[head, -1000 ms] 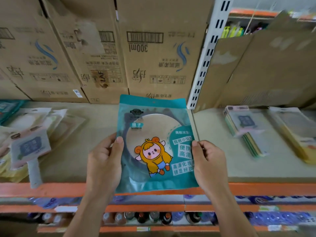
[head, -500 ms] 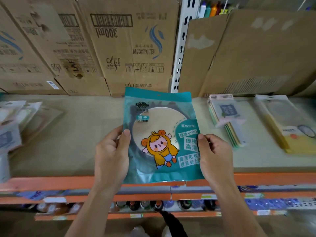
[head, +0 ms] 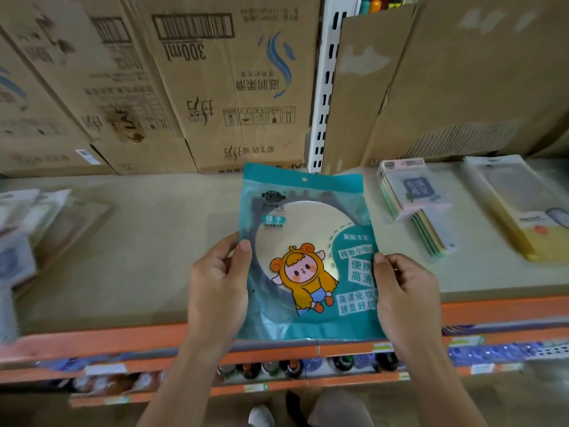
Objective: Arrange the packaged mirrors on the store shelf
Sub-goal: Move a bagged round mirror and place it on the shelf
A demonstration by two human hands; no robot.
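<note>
**Glossy Mirror Packet Held Flat Above the Shelf Edge**

A packaged mirror [head: 303,229] is seen in the centre of the frame: a glossy, rectangular teal pouch with a clear window, through which a pale round disc is shown. A cartoon figure in a yellow hood is printed on the front, and a small hang hole is punched near the top edge.

The packet is held between two hands over the front of the beige, matt shelf [head: 138,257], its lower edge level with the orange metal lip [head: 92,337]. Its left edge is pinched by the left hand [head: 218,291], the thumb [head: 244,257] laid flat on the front and the fingers hidden behind. Its right edge is gripped by the right hand [head: 406,297], the thumb [head: 380,266] pressed on the front and the fingers curled behind.

Printed corrugated cardboard boxes [head: 215,81] are stacked across the upper frame. A fanned stack of flat packets [head: 415,211] is seen at centre right, and blurred packets [head: 27,235] at the left edge.
</note>
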